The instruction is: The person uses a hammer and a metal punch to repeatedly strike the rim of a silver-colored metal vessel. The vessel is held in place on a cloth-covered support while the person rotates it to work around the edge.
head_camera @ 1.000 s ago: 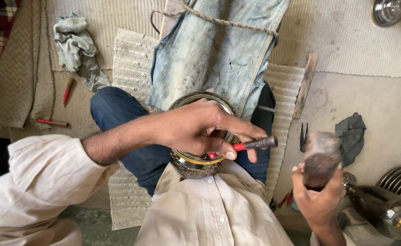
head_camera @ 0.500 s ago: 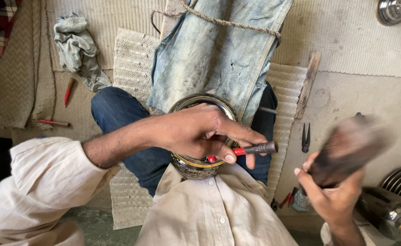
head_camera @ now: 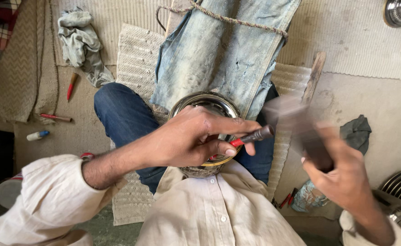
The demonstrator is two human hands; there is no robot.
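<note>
Here, a red-handled punch [head_camera: 250, 136] is pinched between the thumb and curled fingers of the left hand [head_camera: 191, 139], its dark metal end sticking out to the right past the fingertips. The punch is held across the rim of a round metal bowl [head_camera: 207, 109], which is propped in the lap against a worn denim cloth [head_camera: 223, 50] — the hand covers the bowl's near half, and the bowl's shiny inside is seen above the knuckles. To the right of the bowl, a dark mallet [head_camera: 300, 125] is gripped by the right hand [head_camera: 337, 175], fingers wrapped tight round its handle; the mallet's head is blurred, close beside the punch's end, and whether the two touch cannot be told. Below the bowl a pale shirt [head_camera: 214, 214] is seen, and beside it on the left a knee in blue jeans [head_camera: 123, 114]. Further left of the bowl, a crumpled grey rag [head_camera: 79, 41] and two red-handled tools [head_camera: 70, 86] are laid on woven matting [head_camera: 136, 54]. Right of the bowl, a dark cloth [head_camera: 357, 132] is lying on the floor, and stacked metal vessels [head_camera: 400, 187] are seen at the edge.
</note>
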